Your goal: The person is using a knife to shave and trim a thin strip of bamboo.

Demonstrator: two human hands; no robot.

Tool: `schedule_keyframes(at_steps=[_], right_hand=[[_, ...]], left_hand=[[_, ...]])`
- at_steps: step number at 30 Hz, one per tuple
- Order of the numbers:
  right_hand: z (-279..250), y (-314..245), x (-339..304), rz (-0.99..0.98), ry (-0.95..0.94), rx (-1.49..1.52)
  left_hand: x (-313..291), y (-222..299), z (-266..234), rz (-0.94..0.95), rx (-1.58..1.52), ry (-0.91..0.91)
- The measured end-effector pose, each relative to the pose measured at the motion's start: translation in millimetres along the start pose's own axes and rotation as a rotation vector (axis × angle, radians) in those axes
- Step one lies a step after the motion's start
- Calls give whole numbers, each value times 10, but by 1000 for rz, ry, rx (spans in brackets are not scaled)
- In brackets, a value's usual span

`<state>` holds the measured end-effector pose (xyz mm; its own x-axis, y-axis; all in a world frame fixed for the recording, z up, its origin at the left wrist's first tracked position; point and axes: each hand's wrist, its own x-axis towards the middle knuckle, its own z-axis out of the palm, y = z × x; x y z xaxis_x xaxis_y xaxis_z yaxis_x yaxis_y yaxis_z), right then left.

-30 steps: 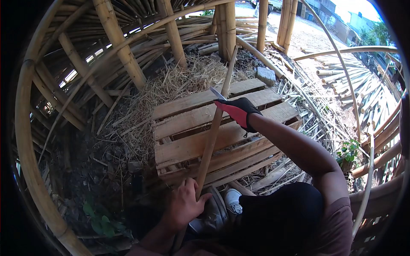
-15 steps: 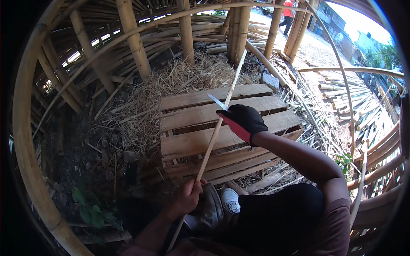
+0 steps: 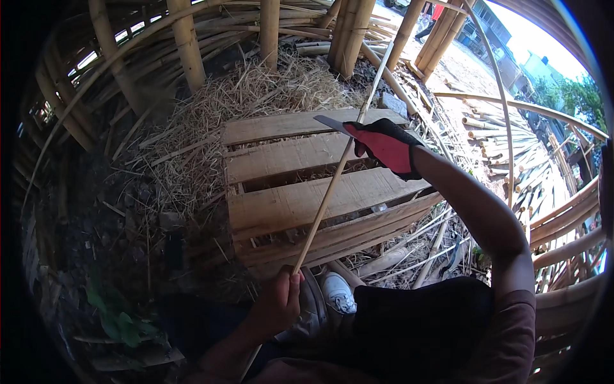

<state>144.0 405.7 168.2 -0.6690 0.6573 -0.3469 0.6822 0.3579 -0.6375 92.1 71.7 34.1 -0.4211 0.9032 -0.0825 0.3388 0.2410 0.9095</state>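
My bare left hand [image 3: 279, 302] is closed round the lower part of a long, thin bamboo strip [image 3: 324, 208]. The strip slants up and away to the right, above a wooden pallet [image 3: 275, 208]. My right hand [image 3: 389, 148], in a red and black glove, is closed on a knife whose handle is hidden in the fist. The knife blade [image 3: 330, 123] points out to the left and crosses the strip's upper part. Whether its edge touches the strip I cannot tell.
Straw [image 3: 192, 134] covers the ground behind and left of the pallet. Upright bamboo poles [image 3: 269, 35] stand beyond, with stacked bamboo behind them. Cut bamboo pieces [image 3: 505, 150] lie at the right. My white shoe [image 3: 337, 291] is close to the pallet's near side.
My right hand has turned, so more of the glove's red side shows. The strip's far end has swung to the right. The whole view has shifted slightly.
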Motion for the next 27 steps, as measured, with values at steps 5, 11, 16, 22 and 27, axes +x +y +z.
schedule_keyframes(at_steps=[5,11,16,22,27], right_hand=[[87,14,83,32,-44,47],[36,38,80,109,-150,88],[-18,49,17,139,-241,80],[393,107,-279,144,-419,91],[-257,171,-27,84,-157,115]], left_hand=[[-5,-31,-50,-20,-11,-17],[-2,-53,-86,-13,10,-49],[-10,-63,-53,13,112,-19],[-22,33,-94,-69,-6,-42],[22,-19,78,-4,103,4]])
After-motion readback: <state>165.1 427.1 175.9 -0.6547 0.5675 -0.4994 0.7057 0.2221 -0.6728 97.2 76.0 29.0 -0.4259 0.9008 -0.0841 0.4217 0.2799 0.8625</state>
